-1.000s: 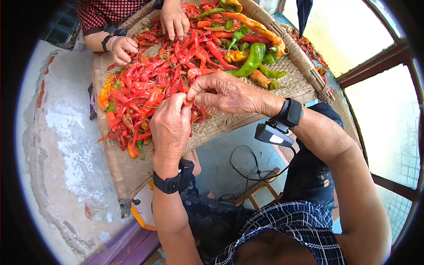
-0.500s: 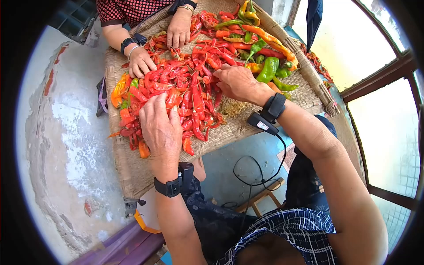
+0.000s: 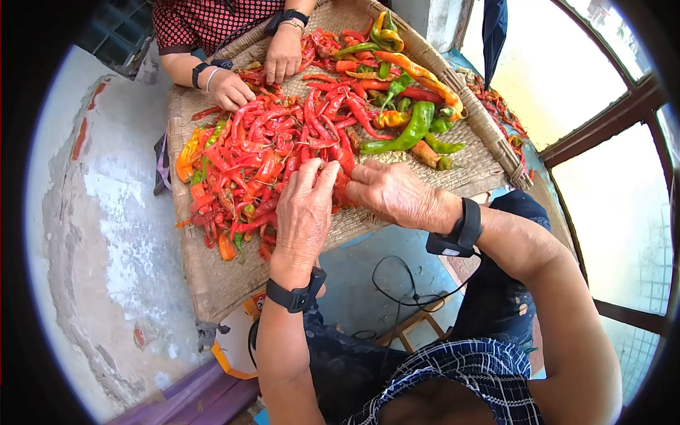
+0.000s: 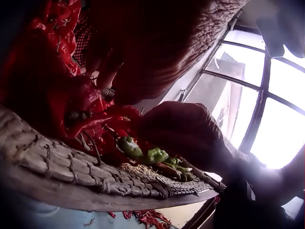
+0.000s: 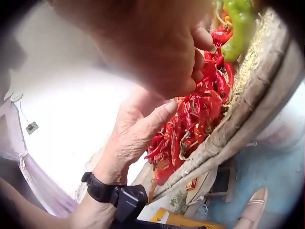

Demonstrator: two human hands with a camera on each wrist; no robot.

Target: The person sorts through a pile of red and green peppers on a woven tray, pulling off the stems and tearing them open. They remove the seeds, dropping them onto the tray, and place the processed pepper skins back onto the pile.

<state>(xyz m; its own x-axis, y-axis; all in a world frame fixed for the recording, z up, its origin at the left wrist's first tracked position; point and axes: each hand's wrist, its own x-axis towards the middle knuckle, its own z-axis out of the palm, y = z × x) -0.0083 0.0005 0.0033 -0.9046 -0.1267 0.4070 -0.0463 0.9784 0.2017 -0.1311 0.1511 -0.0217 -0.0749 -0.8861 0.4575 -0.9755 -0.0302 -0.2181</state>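
Note:
A heap of red chili peppers (image 3: 269,156) covers much of the woven tray (image 3: 205,283). My left hand (image 3: 304,212) reaches over the heap's near edge with its fingertips among the red peppers; I cannot tell whether it pinches one. Just to its right, my right hand (image 3: 397,193) has its fingers curled, pinching a red chili pepper (image 3: 342,185) close to the left thumb. In the right wrist view the left hand (image 5: 138,124) shows its thumb extended, with its other fingertips hidden behind the right hand (image 5: 162,52). The right hand (image 4: 190,124) also appears in the left wrist view, fingertips at red peppers.
Larger green and orange peppers (image 3: 407,131) lie at the tray's right side. Across the tray, another person's hands (image 3: 230,90) rest at the heap. Windows (image 3: 616,212) stand at the right, a worn wall (image 3: 120,212) at the left. A cable (image 3: 397,283) hangs below the tray.
Both hands first worked together at a small red piece, then spread apart over the heap. Now they are close together again at its near edge. The other person's hands stay at the far side.

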